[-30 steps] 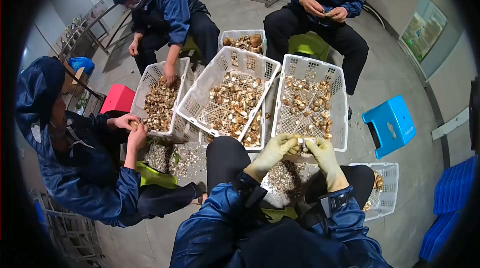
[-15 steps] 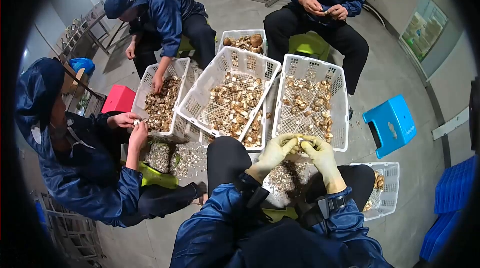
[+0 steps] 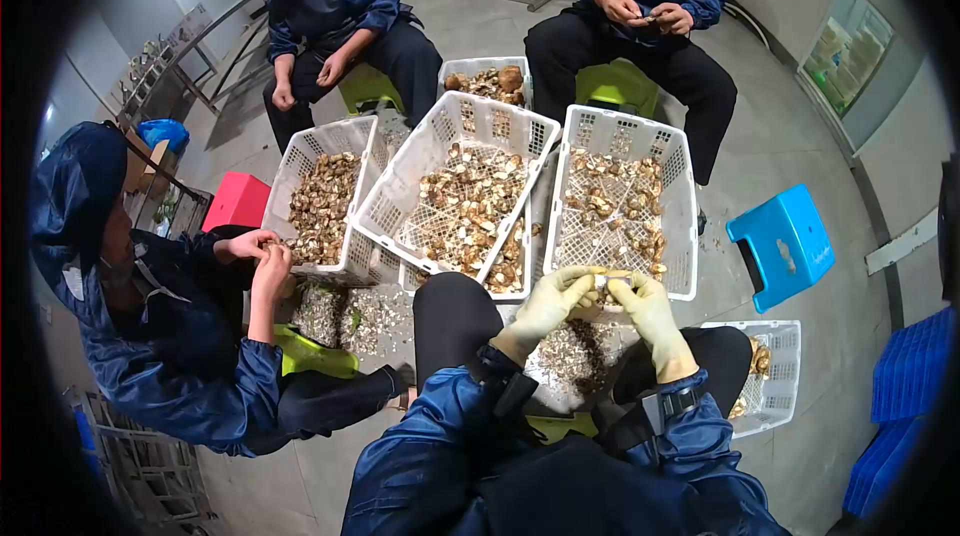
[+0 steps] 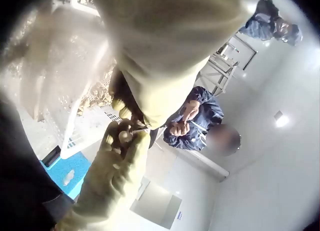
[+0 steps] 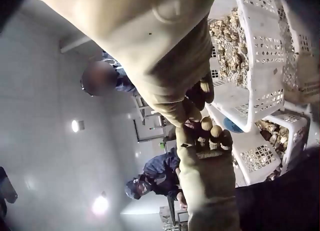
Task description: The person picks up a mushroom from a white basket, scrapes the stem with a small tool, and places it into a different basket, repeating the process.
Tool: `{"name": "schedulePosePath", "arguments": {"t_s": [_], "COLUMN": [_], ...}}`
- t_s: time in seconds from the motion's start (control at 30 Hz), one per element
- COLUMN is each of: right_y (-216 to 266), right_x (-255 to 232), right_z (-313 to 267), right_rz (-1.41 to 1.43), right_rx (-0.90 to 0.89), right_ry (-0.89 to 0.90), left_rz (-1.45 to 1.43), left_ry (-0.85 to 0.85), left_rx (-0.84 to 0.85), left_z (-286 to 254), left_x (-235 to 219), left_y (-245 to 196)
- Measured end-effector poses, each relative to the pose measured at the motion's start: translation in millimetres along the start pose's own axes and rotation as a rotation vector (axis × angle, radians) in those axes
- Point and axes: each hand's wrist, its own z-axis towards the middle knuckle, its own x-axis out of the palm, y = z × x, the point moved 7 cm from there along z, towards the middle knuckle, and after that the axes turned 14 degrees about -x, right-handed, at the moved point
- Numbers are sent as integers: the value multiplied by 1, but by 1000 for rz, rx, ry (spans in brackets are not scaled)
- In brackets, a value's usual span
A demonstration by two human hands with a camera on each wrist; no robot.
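Both hands wear cream rubber gloves and meet above my lap in the head view. The fingers of my left hand (image 3: 547,311) pinch a small pale mushroom (image 3: 600,283). My right hand (image 3: 655,321) curls its fingers close against it, and a thin blade, apparently a small knife (image 4: 141,129), shows between the hands in the left wrist view; its handle is hidden by the glove. Beyond the hands stands a white perforated crate (image 3: 680,186) holding brown-and-white mushroom pieces. Trimmings (image 3: 570,354) are heaped below the hands, between my knees.
A tilted white crate (image 3: 372,219) of cut mushrooms rests on another. More mushrooms fill a left crate (image 3: 372,141) and a small crate (image 3: 785,391) by my right knee. A blue stool (image 3: 785,246) stands at right. Three people in blue smocks sit around the crates.
My hands stay together in nearly the same place, with small finger movements at the mushroom. The person at back left has drawn a hand out of the left crate and sits more upright.
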Motion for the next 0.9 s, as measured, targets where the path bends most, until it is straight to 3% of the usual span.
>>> {"name": "schedulePosePath", "arguments": {"t_s": [0.1,0.2,0.3,0.33,0.43,0.57,0.7,0.9], "right_y": [-1,13,13,6,5,11,29,10], "right_x": [-3,6,9,6,0,0,12,2], "right_z": [1,-4,-2,-5,-1,-4,-5,-3], "right_rz": [118,16,-212,-120,48,59,-159,19], "right_rx": [61,19,-256,-120,21,12,-279,-35], "right_ry": [-8,-36,59,-10,2,-8,22,-21], "left_rz": [-82,-20,10,13,-2,-43,26,-68], "left_ry": [24,3,-22,-27,14,7,-34,-27], "left_rx": [-97,-1,4,-13,-87,-72,-21,-80], "left_z": [-4,5,4,2,-5,-4,1,2], "left_x": [3,-2,-4,-3,1,-1,-5,-2], "left_y": [-3,3,5,4,-4,-2,1,4]}}
